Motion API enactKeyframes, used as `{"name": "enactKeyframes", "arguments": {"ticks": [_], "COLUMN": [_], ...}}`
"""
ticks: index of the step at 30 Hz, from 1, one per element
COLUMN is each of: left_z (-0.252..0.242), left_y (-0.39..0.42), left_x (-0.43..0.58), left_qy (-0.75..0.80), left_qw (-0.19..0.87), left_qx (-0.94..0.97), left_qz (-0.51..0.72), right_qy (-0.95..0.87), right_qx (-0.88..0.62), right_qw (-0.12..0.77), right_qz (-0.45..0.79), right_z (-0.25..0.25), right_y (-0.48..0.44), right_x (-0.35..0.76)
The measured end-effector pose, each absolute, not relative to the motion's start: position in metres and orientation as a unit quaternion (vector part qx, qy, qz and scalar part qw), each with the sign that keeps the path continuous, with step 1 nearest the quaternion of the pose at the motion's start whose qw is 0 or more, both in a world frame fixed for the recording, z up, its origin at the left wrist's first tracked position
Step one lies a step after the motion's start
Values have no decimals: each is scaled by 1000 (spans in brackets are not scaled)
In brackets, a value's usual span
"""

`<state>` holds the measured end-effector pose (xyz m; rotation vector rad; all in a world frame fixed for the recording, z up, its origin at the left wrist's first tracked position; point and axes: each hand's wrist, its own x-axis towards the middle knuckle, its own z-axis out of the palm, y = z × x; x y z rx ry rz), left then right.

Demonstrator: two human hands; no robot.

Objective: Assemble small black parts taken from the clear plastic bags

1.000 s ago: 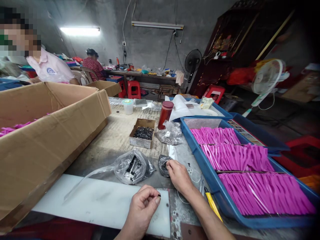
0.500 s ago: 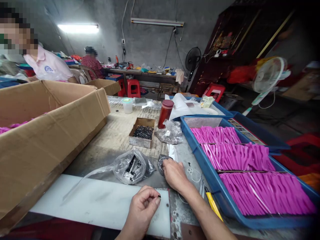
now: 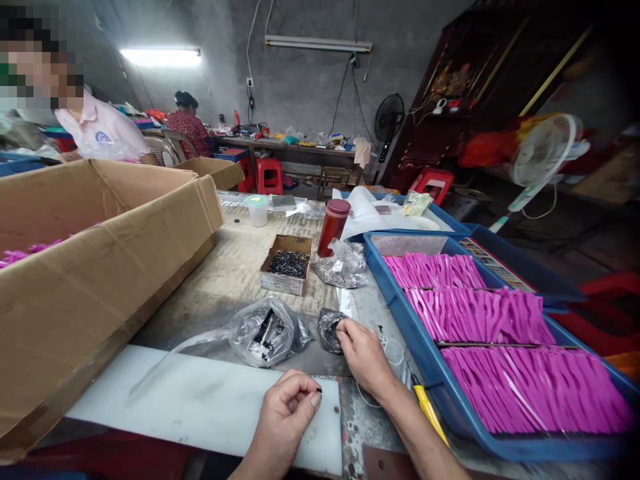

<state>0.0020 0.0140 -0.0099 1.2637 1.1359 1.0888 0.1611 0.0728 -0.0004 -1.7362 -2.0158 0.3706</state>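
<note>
My left hand [image 3: 287,412] rests over a white board [image 3: 200,407] at the near table edge, fingers curled, pinching a tiny dark part at thumb and forefinger. My right hand [image 3: 363,353] reaches forward, its fingertips in a small crumpled plastic bag [image 3: 329,328] of dark parts; the fingers are bent and what they grip is hidden. A larger clear bag [image 3: 265,332] with black pieces lies just left of it.
A blue tray [image 3: 400,313] filled with pink plastic strips [image 3: 480,313] runs along the right. A big open cardboard box [image 3: 100,267] stands at left. A small box of dark screws [image 3: 287,265], a red cup [image 3: 333,227], a yellow-handled tool [image 3: 427,413]. Two people work behind.
My right hand shifted slightly left at the small bag, then back right. My left hand has stayed put with its pinch.
</note>
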Motion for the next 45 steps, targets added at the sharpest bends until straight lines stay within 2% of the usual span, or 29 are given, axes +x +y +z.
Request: {"name": "enactKeyframes", "arguments": {"ticks": [4, 7, 12, 17, 45], "left_z": [-8, -5, -4, -5, -1], "left_y": [15, 15, 12, 10, 7], "left_x": [1, 1, 1, 2, 2], "left_qy": [467, 463, 446, 425, 395], "left_qw": [563, 609, 673, 683, 678], "left_qx": [497, 450, 390, 383, 445], "left_qz": [467, 460, 443, 453, 431], "right_qy": [-717, -668, -575, -481, -400], "right_qx": [-606, -567, -525, -492, -432], "right_qw": [293, 371, 413, 453, 466], "right_qz": [180, 307, 472, 567, 661], "right_z": [6, 10, 11, 13, 10], "right_y": [56, 38, 14, 6, 3], "right_x": [160, 157, 147, 138, 136]}}
